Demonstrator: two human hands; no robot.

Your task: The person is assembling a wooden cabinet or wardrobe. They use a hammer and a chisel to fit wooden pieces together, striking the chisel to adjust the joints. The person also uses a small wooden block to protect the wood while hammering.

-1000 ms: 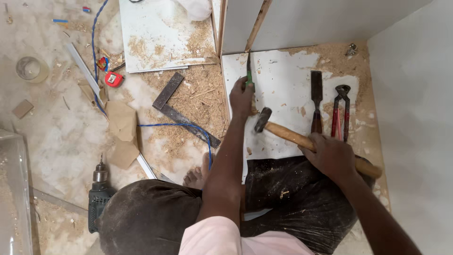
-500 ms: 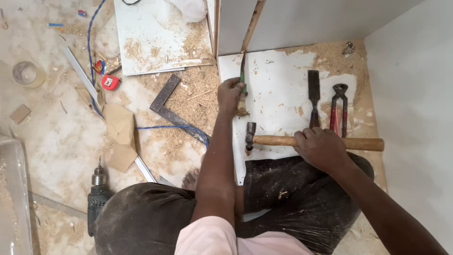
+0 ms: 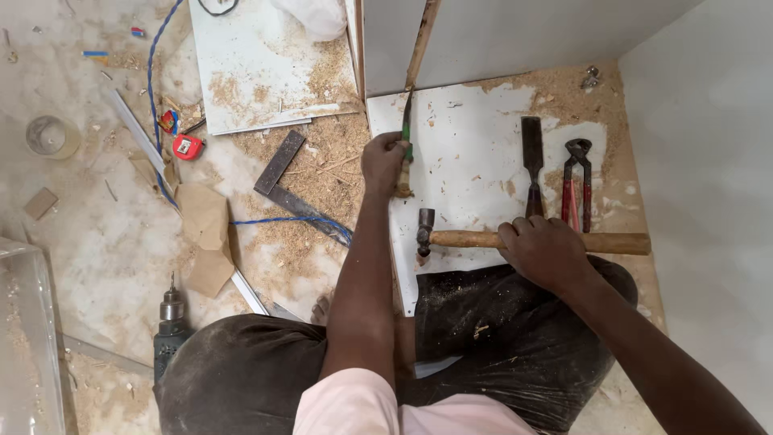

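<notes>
My left hand (image 3: pixel 384 161) grips a chisel (image 3: pixel 405 121) with a green collar; its blade points up into the joint between two upright white panels. My right hand (image 3: pixel 541 251) holds a wooden-handled hammer (image 3: pixel 467 238) level above a white board (image 3: pixel 467 153) on the floor, its head just below the chisel's butt end and a little apart from it. On the board to the right lie a second chisel (image 3: pixel 531 157) and red-handled pincers (image 3: pixel 576 181). My knees in dark, dusty trousers fill the bottom of the view.
A steel try square (image 3: pixel 288 187) lies in sawdust left of the board, crossed by a blue cable (image 3: pixel 274 220). Further left are a red tape measure (image 3: pixel 187 146), cardboard scraps (image 3: pixel 205 234), a tape roll (image 3: pixel 48 135) and a drill (image 3: pixel 169 330). A white wall (image 3: pixel 708 177) closes the right side.
The hammer has come down from a raised, tilted position to level, with its head now lower and further left, below the chisel. My left hand stays on the chisel.
</notes>
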